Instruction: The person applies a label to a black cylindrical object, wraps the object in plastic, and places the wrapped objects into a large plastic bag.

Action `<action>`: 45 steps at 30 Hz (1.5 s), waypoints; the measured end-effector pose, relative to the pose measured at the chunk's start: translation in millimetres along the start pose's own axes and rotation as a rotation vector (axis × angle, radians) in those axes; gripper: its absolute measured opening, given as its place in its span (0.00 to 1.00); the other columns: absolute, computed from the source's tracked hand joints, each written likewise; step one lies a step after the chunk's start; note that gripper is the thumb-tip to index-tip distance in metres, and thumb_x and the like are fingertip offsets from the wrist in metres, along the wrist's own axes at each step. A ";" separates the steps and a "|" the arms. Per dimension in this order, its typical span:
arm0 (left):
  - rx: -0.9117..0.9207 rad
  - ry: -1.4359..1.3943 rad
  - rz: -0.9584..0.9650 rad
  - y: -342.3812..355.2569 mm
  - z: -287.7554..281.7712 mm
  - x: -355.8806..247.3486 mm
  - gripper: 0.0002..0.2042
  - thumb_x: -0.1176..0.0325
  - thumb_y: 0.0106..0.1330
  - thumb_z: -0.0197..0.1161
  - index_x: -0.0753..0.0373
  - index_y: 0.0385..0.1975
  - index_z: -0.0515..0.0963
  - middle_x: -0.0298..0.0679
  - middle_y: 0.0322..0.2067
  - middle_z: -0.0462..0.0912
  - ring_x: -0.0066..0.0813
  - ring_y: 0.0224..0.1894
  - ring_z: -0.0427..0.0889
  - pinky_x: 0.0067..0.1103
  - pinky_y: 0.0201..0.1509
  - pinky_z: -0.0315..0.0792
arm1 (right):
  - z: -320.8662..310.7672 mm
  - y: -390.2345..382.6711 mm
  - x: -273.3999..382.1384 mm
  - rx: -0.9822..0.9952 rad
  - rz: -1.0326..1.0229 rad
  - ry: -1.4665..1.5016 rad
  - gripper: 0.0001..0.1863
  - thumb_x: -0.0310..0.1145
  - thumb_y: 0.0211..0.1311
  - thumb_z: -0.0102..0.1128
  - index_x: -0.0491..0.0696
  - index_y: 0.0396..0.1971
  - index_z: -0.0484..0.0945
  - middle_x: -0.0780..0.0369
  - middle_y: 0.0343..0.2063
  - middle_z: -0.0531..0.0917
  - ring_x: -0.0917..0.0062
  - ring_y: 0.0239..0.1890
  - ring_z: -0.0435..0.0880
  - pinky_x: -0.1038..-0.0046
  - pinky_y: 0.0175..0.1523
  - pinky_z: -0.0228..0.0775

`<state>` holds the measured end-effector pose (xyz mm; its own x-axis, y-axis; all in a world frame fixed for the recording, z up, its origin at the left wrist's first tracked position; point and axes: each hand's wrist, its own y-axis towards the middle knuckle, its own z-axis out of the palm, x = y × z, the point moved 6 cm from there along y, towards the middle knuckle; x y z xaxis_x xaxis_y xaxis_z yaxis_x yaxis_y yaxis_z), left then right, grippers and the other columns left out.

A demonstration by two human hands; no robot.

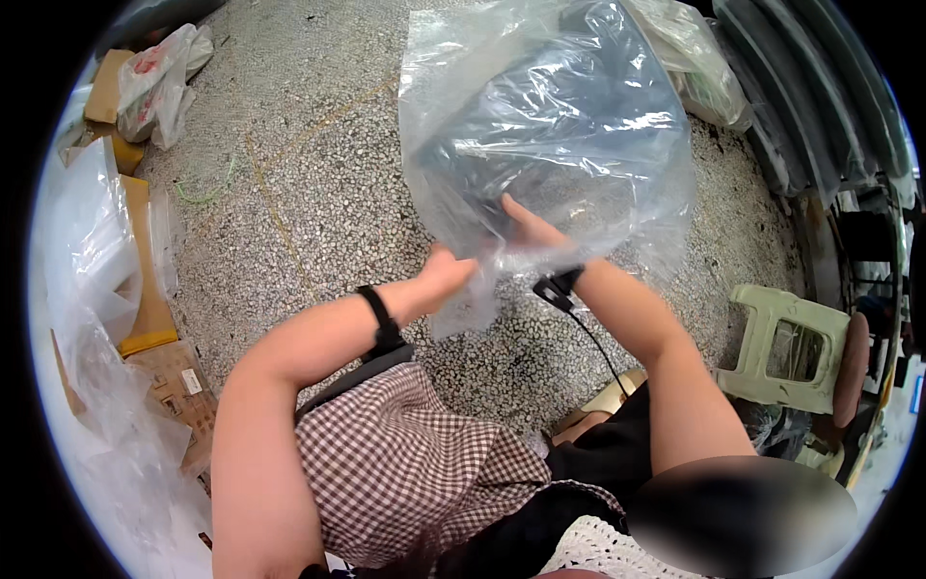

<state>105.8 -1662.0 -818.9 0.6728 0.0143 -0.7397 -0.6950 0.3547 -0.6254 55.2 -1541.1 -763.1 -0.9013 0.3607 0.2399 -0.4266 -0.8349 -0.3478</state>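
A large clear plastic bag [434, 164] spreads in front of me, with a dark grey, smooth-looking item [569, 106] inside it. What the item is, I cannot make out through the creases and glare. My left hand [449, 274] is closed at the bag's near left edge, thumb on top, its fingers mostly hidden by the plastic. At the bag's near edge, my right hand [531, 230] grips the plastic, its thumb pointing up along it. The other fingers of that hand are covered. Loose plastic hangs between the two hands.
Dark padded pieces in plastic [801, 96] are stacked at the far right, beside another filled plastic bag [709, 87]. A pale green stool [786, 347] lies tipped at the right. Cardboard [178, 386] and clear plastic sheeting [96, 241] line the left. The floor [309, 174] is speckled.
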 end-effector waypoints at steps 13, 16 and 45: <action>1.249 1.050 0.319 -204.3 186.1 -21.2 0.16 0.60 0.60 0.58 0.68 0.37 0.78 0.52 0.35 0.82 0.50 0.38 0.83 0.37 0.43 0.77 | -47.8 -0.7 90.2 -0.418 -0.481 -1.112 0.28 0.44 0.70 0.51 0.44 0.64 0.64 0.52 0.62 0.68 0.62 0.66 0.64 0.59 0.68 0.59; 1.304 1.398 0.066 -177.3 154.6 -111.0 0.16 0.58 0.65 0.56 0.67 0.39 0.78 0.52 0.34 0.83 0.50 0.35 0.83 0.37 0.40 0.77 | -60.3 -51.9 84.9 -0.505 -0.536 -1.365 0.29 0.42 0.68 0.53 0.42 0.63 0.63 0.50 0.62 0.67 0.62 0.66 0.64 0.59 0.67 0.58; 0.161 1.830 1.202 201.9 148.4 -153.1 0.27 0.64 0.68 0.56 0.54 0.68 0.63 0.41 0.72 0.57 0.42 0.74 0.53 0.37 0.76 0.44 | -41.1 -529.9 -151.2 -1.213 0.079 -0.449 0.17 0.38 0.69 0.58 0.39 0.47 0.80 0.58 0.38 0.85 0.73 0.40 0.87 0.74 0.47 0.81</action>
<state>-99.9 -1453.9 -795.1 -0.9190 -0.3891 -0.0642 -0.3942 0.9100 0.1283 414.4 -1136.2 -652.3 -0.9242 -0.0391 0.3800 -0.3815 0.1453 -0.9129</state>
